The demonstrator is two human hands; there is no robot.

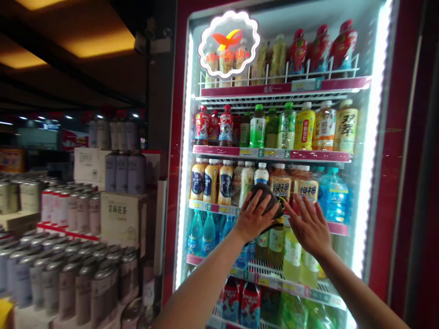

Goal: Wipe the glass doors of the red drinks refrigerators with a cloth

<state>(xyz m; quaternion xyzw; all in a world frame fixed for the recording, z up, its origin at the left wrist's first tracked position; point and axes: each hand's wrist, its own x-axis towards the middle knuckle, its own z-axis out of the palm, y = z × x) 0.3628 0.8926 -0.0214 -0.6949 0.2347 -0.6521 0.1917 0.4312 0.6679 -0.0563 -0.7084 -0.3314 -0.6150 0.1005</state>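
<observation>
My left hand (254, 221) presses a dark grey cloth (264, 188) against the glass door (236, 98) of a lit drinks cooler, at about the height of the third shelf. Its fingers are spread over the cloth, which has a dark loop or edge hanging below. Just to the right, my right hand (311, 228) is raised at the glass with its fingers stretched out and nothing in it. Whether its palm touches the glass is hard to tell. Behind the hands stand orange-labelled drink bottles (280, 185) and yellow-green bottles (291, 253).
A glowing scalloped sign (229, 44) is on the upper left of the door. Several shelves of bottles fill the cooler, with a red frame (394, 137) around it. To the left, rows of canisters (82, 288) and boxes (120, 217) are stacked close by.
</observation>
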